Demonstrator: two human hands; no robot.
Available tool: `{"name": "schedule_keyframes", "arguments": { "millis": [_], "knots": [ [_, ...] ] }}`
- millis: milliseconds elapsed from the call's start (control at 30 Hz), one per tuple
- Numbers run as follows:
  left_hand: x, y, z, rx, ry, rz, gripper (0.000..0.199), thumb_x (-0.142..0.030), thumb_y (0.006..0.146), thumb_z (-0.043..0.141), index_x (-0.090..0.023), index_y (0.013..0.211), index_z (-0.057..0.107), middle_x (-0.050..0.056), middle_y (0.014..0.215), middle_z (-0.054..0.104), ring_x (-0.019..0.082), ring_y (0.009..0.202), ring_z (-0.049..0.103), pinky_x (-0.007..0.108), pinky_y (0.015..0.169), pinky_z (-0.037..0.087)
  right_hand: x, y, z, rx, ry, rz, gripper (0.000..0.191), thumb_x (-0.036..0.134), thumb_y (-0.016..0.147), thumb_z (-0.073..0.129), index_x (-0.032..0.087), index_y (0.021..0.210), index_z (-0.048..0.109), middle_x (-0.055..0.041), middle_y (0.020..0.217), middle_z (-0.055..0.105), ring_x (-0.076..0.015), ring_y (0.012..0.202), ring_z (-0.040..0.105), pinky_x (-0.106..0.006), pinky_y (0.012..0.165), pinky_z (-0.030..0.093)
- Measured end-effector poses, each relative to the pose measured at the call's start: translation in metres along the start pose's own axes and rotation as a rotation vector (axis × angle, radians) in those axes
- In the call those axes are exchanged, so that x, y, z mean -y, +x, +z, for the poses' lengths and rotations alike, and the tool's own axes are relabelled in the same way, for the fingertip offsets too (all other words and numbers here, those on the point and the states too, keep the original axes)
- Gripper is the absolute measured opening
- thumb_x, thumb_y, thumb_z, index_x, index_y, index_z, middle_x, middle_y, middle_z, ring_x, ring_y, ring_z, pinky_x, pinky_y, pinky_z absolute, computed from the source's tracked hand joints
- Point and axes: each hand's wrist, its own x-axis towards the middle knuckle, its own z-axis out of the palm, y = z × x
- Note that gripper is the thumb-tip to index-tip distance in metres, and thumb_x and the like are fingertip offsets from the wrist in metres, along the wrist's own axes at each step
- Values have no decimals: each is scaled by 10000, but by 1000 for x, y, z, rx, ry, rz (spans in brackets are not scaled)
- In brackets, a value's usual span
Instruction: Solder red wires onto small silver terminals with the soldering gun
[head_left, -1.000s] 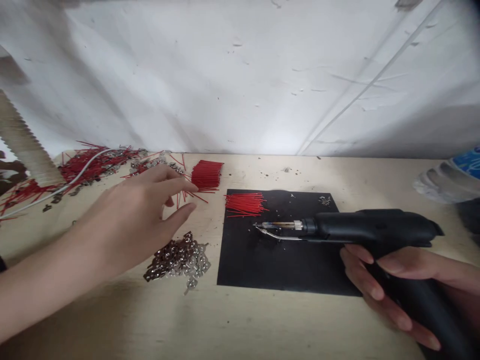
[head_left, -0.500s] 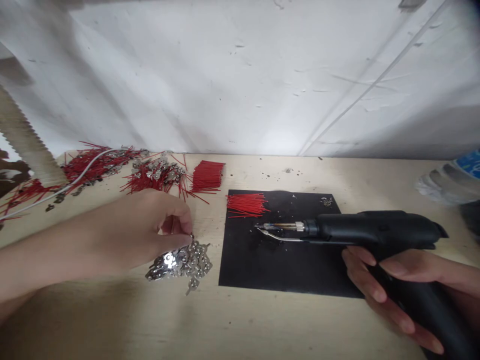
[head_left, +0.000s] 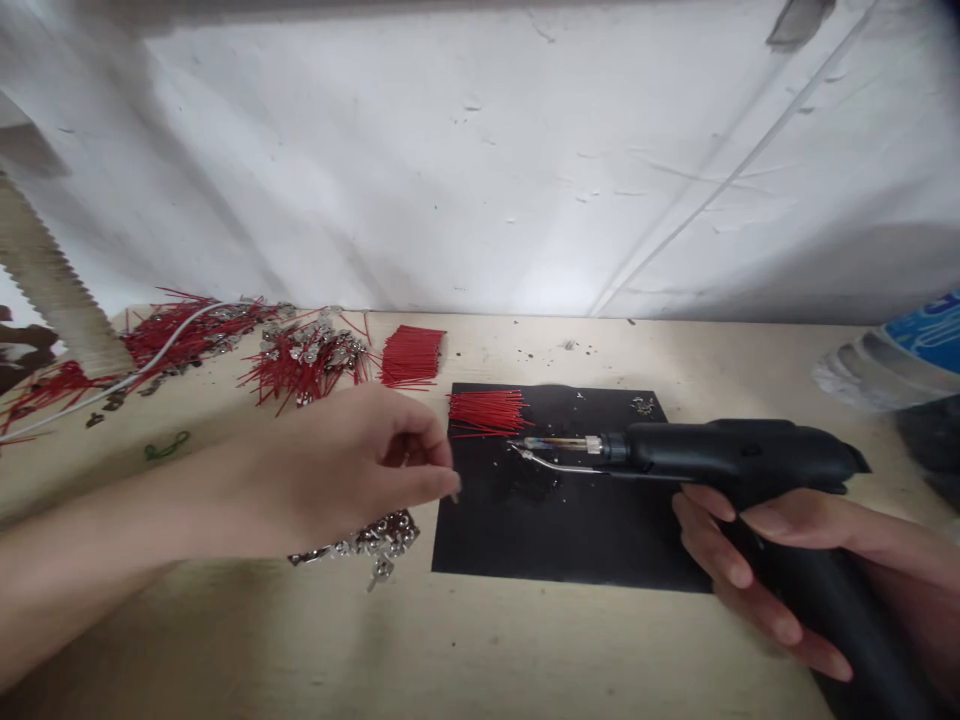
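My left hand [head_left: 375,455] is closed in a pinch, with the tip of a small metal terminal just showing at the fingertips near the left edge of the black mat [head_left: 570,550]. Partly under that hand lies a pile of shiny metal terminals [head_left: 386,540]. My right hand [head_left: 757,560] is wrapped around the grip of a black soldering gun [head_left: 697,450]. Its tip and thin solder feed tube [head_left: 559,467] point left over the mat. Just beyond the tip, a bundle of short red wires [head_left: 487,411] lies on the mat.
Behind my left hand sit a stack of red wires [head_left: 412,355] and a heap of red wires with terminals [head_left: 307,355]. Another heap [head_left: 176,335] is farther left, crossed by a white cable [head_left: 169,345]. A plastic bottle [head_left: 892,355] stands at the right; a white wall [head_left: 450,180] rises behind.
My left hand has moved right, from the terminal pile to the mat's left edge, with a terminal in its pinch. My right hand still holds the soldering gun; the view has shifted slightly.
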Motion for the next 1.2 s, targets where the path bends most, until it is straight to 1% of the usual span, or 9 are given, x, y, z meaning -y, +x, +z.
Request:
{"name": "schedule_keyframes", "arguments": {
  "millis": [133,300,533,633,800,933,1067,1167,1200],
  "knots": [
    [-21,20,25,-71,-7,106,276,-271,1110,797,-275,851,894,-50,678,745,141,525,599,259,474,375,-11,6,-18,-48,80,-32,368,469,749,1163,244,857,893,-32,767,695,-175,542,636,-201,376,436],
    [-18,22,43,-200,68,164,269,-207,1121,809,-260,877,909,-39,720,791,143,622,657,255,569,398,-11,7,-12,-22,40,-60,362,491,775,1145,223,913,944,-36,779,701,-177,552,655,-192,382,464],
    [-8,24,34,-345,118,199,211,-211,1137,774,-247,1022,947,-31,780,813,145,658,636,287,668,421,-9,6,-7,-33,30,-80,341,484,787,1139,222,904,955,-40,782,698,-168,554,646,-181,381,463],
    [-10,35,28,-313,116,177,177,-235,1115,814,-245,970,916,-48,697,767,154,630,654,286,639,427,-7,6,-5,-37,25,-76,345,492,774,1138,227,908,962,-42,787,703,-171,551,653,-184,383,473],
    [-11,41,27,-271,103,196,263,-248,1136,764,-247,895,871,-26,759,815,146,636,649,282,632,421,-5,6,-2,0,25,-54,346,493,788,1142,221,895,956,-40,775,701,-171,562,657,-187,396,478],
    [-4,31,23,-359,68,240,261,-325,1129,721,-251,913,847,10,852,823,157,697,625,269,652,410,-10,5,-8,18,0,-50,350,504,796,1144,222,888,957,-42,786,710,-178,573,675,-190,408,501],
    [4,9,24,-462,-59,296,290,-435,1115,667,-260,931,808,-14,805,784,141,682,629,217,611,441,-12,3,-10,147,-53,-56,379,570,856,1125,234,907,957,-30,801,726,-164,568,661,-184,414,524],
    [8,-10,41,-572,-302,414,274,-422,1139,687,-274,951,821,-46,848,800,103,737,701,128,649,567,-3,-4,4,144,-107,-22,430,582,812,1167,220,888,947,-31,814,755,-146,562,648,-186,434,558],
    [9,-15,51,-538,-346,426,271,-393,1143,701,-288,945,854,-56,844,819,93,753,740,98,666,595,1,-6,11,103,-122,7,474,587,766,1203,209,881,940,-27,806,752,-148,582,666,-180,451,566]
  ]
}}
